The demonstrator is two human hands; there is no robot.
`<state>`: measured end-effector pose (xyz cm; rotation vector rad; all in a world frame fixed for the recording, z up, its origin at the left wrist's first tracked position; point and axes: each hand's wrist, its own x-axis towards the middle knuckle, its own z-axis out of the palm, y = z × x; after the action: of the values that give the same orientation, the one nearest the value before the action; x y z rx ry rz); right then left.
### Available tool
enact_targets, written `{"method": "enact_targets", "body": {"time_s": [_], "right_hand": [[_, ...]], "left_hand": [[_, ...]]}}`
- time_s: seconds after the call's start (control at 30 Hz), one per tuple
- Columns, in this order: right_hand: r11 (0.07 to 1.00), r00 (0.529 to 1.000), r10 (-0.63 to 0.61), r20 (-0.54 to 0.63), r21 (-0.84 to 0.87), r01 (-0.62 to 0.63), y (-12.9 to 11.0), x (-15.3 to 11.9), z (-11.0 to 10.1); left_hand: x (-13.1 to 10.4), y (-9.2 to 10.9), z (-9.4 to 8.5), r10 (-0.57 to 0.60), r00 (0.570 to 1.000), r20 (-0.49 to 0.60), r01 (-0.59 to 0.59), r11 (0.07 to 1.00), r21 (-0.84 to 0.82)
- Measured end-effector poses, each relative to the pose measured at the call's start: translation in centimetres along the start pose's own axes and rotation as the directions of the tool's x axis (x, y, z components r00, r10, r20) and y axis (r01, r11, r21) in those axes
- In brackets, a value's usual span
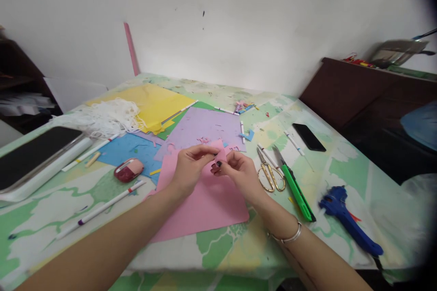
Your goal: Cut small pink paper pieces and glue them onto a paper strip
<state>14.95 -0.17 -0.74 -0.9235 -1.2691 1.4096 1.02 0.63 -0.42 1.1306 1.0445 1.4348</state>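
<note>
Both hands meet above a large pink sheet on the table. Between them is a small pink paper piece. My left hand pinches its left side between thumb and fingers. On the right side, my right hand grips the same piece, its thumb across the front and its fingers curled. The piece's lower part is partly hidden by the fingertips. Just right of my right hand lie gold-handled scissors and a green cutter with its blade out.
A blue glue gun and black phone lie right. Purple, yellow and blue sheets are behind and left. White string, a red case, a tablet and several white pens surround them.
</note>
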Motion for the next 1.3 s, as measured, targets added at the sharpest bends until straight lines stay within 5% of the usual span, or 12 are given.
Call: {"method": "enact_targets", "body": {"time_s": [0.2, 0.43, 0.57, 0.7, 0.77, 0.83, 0.9, 0.97, 1.1, 1.23, 1.3], "right_hand": [[0.998, 1.000, 0.002, -0.005, 0.066, -0.001, -0.2, 0.1, -0.2], [0.983, 0.990, 0.139, 0.017, 0.120, -0.140, 0.4, 0.3, -0.5], [0.984, 0.998, 0.053, -0.044, -0.166, -0.060, 0.3, 0.0, -0.5], [0.896, 0.969, -0.107, -0.221, -0.444, -0.002, -1.5, -1.5, -2.9], [0.800, 0.923, -0.219, -0.317, -0.600, -0.016, -2.7, -2.6, -5.2], [0.321, 0.871, -0.371, -0.322, -0.925, -0.206, -3.7, -3.8, -7.4], [-0.057, 0.897, -0.280, -0.342, -0.927, -0.371, -4.3, -4.8, -9.3], [-0.248, 0.912, -0.121, -0.392, -0.878, -0.410, -4.3, -5.5, -10.4], [-0.296, 0.894, 0.024, -0.447, -0.858, -0.421, -3.6, -5.7, -11.1], [-0.260, 0.882, 0.015, -0.471, -0.854, -0.452, -3.9, -5.8, -11.1], [-0.171, 0.902, -0.011, -0.431, -0.888, -0.427, -4.5, -6.2, -10.7]], "left_hand": [[0.1, -0.3, -0.1, -0.003, 1.000, -0.013, 0.002, 0.999, -0.043], [0.3, 0.0, -0.2, 0.018, 1.000, -0.010, -0.019, 1.000, -0.019], [0.7, 0.2, -0.7, 0.106, 0.993, 0.055, -0.111, 0.990, 0.088], [1.2, 0.2, -1.2, 0.183, 0.980, 0.074, -0.192, 0.970, 0.152], [1.3, 0.3, -1.3, 0.131, 0.990, 0.059, -0.137, 0.983, 0.126], [1.3, 0.6, -1.4, 0.074, 0.995, 0.071, -0.078, 0.995, 0.059], [1.2, 1.0, -1.4, 0.042, 0.994, 0.104, -0.040, 0.999, -0.017], [1.1, 1.3, -1.4, 0.030, 0.989, 0.145, -0.021, 0.998, -0.066], [1.1, 1.6, -1.5, 0.031, 0.976, 0.217, -0.010, 0.995, -0.099], [1.2, 1.5, -1.7, 0.026, 0.979, 0.202, -0.006, 0.995, -0.099], [1.4, 1.5, -1.9, 0.011, 0.984, 0.178, 0.006, 0.996, -0.091]]}}
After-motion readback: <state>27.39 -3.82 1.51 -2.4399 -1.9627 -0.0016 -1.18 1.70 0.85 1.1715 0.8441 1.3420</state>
